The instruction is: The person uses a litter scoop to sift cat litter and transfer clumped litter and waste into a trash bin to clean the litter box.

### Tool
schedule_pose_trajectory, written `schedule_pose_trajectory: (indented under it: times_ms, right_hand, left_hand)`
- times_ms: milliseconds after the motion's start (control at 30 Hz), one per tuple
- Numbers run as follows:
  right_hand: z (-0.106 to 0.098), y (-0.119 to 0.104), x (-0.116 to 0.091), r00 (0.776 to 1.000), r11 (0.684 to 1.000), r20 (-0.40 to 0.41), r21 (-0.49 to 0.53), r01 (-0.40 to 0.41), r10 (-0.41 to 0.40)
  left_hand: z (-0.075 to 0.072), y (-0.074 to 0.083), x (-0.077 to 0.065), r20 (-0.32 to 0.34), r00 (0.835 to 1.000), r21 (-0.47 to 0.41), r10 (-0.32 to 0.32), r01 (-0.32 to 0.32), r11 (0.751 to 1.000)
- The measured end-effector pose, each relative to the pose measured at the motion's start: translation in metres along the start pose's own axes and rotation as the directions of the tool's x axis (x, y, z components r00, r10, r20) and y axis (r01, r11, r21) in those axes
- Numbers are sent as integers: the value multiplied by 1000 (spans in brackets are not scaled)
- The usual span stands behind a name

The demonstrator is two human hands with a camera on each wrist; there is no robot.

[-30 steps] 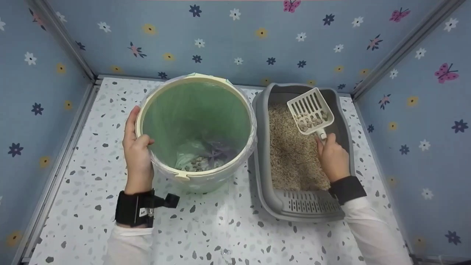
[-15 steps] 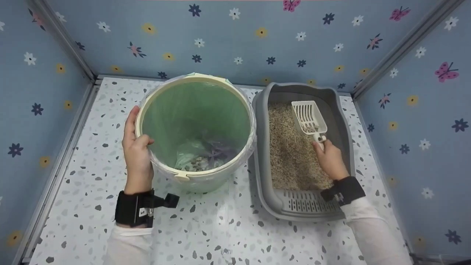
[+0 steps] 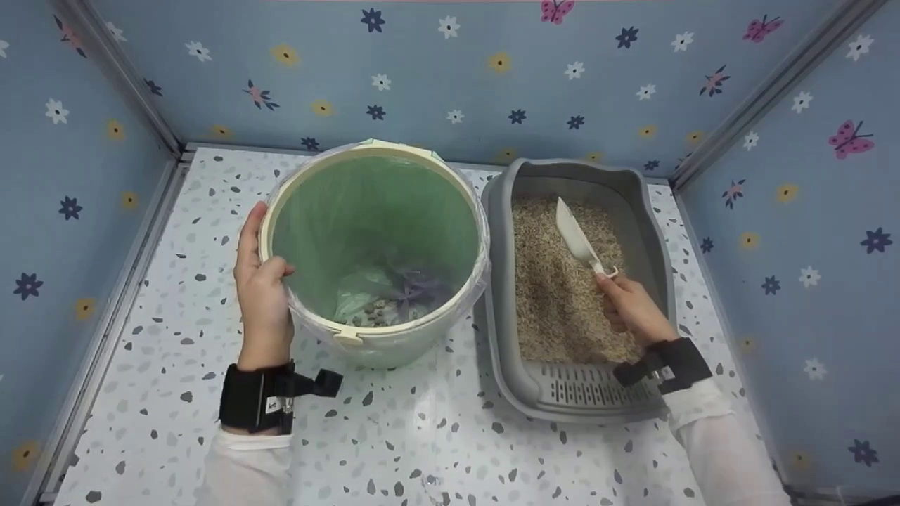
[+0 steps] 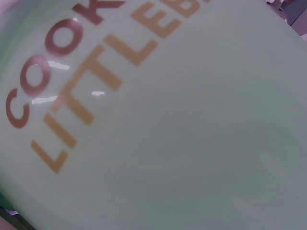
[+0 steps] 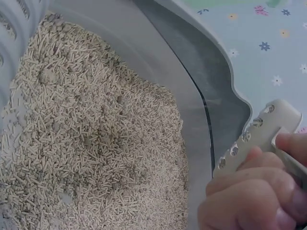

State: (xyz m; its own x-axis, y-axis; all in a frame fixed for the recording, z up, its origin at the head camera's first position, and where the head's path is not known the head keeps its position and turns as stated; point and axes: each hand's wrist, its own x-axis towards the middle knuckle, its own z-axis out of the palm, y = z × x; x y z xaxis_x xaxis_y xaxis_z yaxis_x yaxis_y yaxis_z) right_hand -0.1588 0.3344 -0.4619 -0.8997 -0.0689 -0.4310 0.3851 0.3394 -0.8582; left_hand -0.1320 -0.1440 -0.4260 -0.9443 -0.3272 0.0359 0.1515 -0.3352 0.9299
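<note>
My left hand [image 3: 264,302] holds a pale green trash bin [image 3: 394,353] at its left rim, thumb over the edge and fingers along the outer wall. A clear bag lines the bin; small clumps [image 3: 380,313] and a purple crumpled piece [image 3: 422,289] lie at the bottom. My right hand [image 3: 636,309] grips a white litter scoop [image 3: 576,235] by its handle. Its slotted head is turned on edge above the pellet litter [image 3: 555,302] in the grey litter box [image 3: 498,309], with its inside hidden in the head view. Printed lettering on the bin [image 4: 158,143] fills the left wrist view.
Bin and litter box stand side by side on a speckled white tabletop [image 3: 394,450]. Blue flowered panels [image 3: 436,77] enclose the back and both sides. A slotted grey ledge [image 3: 590,386] forms the box's front end.
The scoop has come down from flat with clumps showing in it to tilted on its edge above the litter. My left hand and the bin have stayed in place.
</note>
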Motion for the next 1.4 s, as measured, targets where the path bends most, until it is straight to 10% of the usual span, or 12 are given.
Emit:
schedule_pose_trajectory:
  times_ms: [200, 333, 533, 900, 1000, 1400]
  right_hand:
    - [-3, 0, -1, 1000, 999, -12, -47, 7, -8]
    - [-3, 1, -1, 992, 965, -98, -256, 50, -78]
    - [-3, 3, -1, 939, 777, -184, -618, 120, -291]
    - [2, 8, -5, 809, 487, -213, -867, 102, -548]
    - [3, 8, -6, 785, 476, -219, -873, 108, -580]
    - [4, -6, -12, 805, 524, -214, -841, 136, -553]
  left_hand:
    - [0, -1, 0, 4, 1000, -4, 0, 0, 1000]
    - [-1, -1, 0, 8, 1000, -9, 2, -2, 1000]
    - [-1, -2, 0, 11, 1000, -5, 8, -8, 1000]
    - [-1, -1, 0, 13, 1000, -16, 1, -1, 1000]
    - [-1, -2, -1, 21, 1000, -21, 0, 0, 1000]
    - [-1, -1, -1, 6, 1000, -11, -14, 14, 1000]
